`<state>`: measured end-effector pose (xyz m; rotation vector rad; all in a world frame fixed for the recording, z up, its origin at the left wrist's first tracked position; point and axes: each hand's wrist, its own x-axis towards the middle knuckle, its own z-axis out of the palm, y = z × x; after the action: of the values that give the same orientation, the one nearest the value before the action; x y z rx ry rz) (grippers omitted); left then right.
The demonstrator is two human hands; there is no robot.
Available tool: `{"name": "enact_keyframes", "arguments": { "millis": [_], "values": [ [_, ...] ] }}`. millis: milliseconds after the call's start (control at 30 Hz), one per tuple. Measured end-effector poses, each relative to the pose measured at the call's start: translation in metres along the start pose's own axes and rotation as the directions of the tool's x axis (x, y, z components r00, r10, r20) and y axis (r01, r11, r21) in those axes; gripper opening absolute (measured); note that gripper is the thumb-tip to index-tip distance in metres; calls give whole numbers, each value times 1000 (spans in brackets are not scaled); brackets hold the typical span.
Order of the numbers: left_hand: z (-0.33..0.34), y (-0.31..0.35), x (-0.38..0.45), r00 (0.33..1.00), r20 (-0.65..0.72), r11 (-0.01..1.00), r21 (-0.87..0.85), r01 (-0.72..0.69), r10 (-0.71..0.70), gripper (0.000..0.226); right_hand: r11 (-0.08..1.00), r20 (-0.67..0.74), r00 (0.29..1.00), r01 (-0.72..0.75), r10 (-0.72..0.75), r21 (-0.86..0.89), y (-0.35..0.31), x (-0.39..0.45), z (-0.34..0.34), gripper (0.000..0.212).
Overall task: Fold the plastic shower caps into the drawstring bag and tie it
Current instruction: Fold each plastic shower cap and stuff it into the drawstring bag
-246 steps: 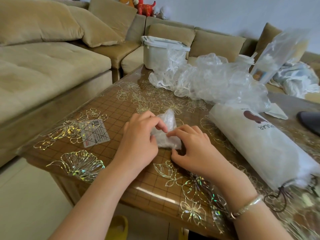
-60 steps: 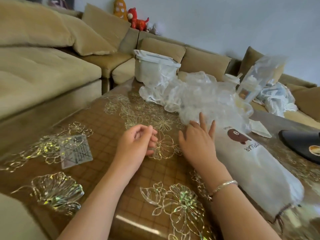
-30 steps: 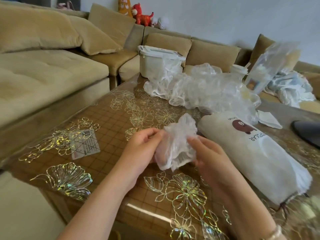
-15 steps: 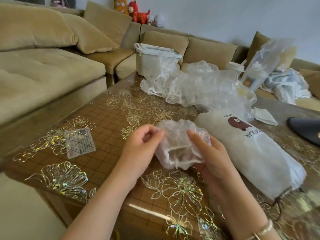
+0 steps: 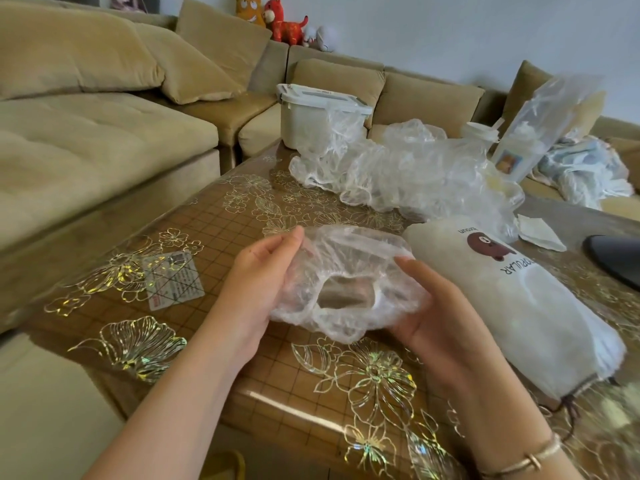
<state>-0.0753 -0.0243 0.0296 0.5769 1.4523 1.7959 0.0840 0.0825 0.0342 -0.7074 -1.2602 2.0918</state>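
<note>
A clear plastic shower cap [image 5: 349, 271] hangs stretched between my hands above the table, its elastic opening facing me. My left hand [image 5: 258, 282] grips its left rim, thumb on top. My right hand [image 5: 436, 317] holds the right rim, fingers curled under the plastic. The white drawstring bag [image 5: 512, 306], printed with a brown bear, lies full on its side to the right, its dark cord [image 5: 571, 407] loose at the near end. A heap of more clear shower caps [image 5: 415, 171] sits behind.
The brown table [image 5: 242, 230] has a glossy floral cover and a small card [image 5: 173, 280] at the left. A white lidded bin [image 5: 311, 116], an upright plastic packet [image 5: 543, 126], a folded tissue [image 5: 540, 233] and a dark object [image 5: 616, 258] stand at the back and right. Beige sofas surround it.
My right hand took a cap from the heap and brought it to my left hand. Both hands have since pulled the crumpled cap wider, showing its opening.
</note>
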Motion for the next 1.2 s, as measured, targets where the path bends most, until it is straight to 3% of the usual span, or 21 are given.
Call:
{"name": "enact_keyframes", "arguments": {
  "millis": [67,133,200,300,333,500,600,700,800,933,1033,1133,1200],
  "values": [
    [-1,2,-2,999,32,1000,29,1,-2,27,992,96,989,-102,108,-68,-3,-2,0,26],
    [-4,3,-3,999,52,998,55,13,-15,31,965,83,985,-130,152,-230,-1,-2,-2,33],
    [-9,2,0,991,106,994,84,77,-85,45,954,-15,995,-102,102,-283,2,1,-3,34],
    [-15,2,4,929,289,973,81,218,-232,85,980,-137,990,11,-39,-197,5,5,-2,26],
    [-15,1,4,910,336,970,79,228,-242,87,983,-170,983,42,-73,-177,5,5,-1,23],
    [-15,-3,4,908,366,976,9,217,-205,51,988,-251,962,78,-109,-132,3,5,4,24],
    [-15,-1,5,926,316,948,-170,268,-205,55,989,-258,959,90,-117,-115,2,6,3,24],
    [-11,-1,7,983,115,952,-254,169,-144,28,992,-248,962,97,-114,-80,0,6,-2,23],
    [-8,-2,6,996,-65,978,-201,54,-68,11,996,-204,975,81,-86,-32,-1,6,-5,22],
    [-8,-4,5,989,-146,999,14,-33,34,31,996,-134,990,46,-36,71,-1,7,-4,35],
    [-7,-3,5,995,28,991,-94,95,-92,48,991,-128,991,40,-23,126,0,9,-4,31],
    [-4,-1,1,934,286,945,-183,272,-214,71,989,-175,983,81,-60,120,3,12,-4,26],
    [1,-2,-1,924,323,953,-147,264,-206,60,992,-236,965,121,-112,26,5,12,-3,24]
  ]
}}
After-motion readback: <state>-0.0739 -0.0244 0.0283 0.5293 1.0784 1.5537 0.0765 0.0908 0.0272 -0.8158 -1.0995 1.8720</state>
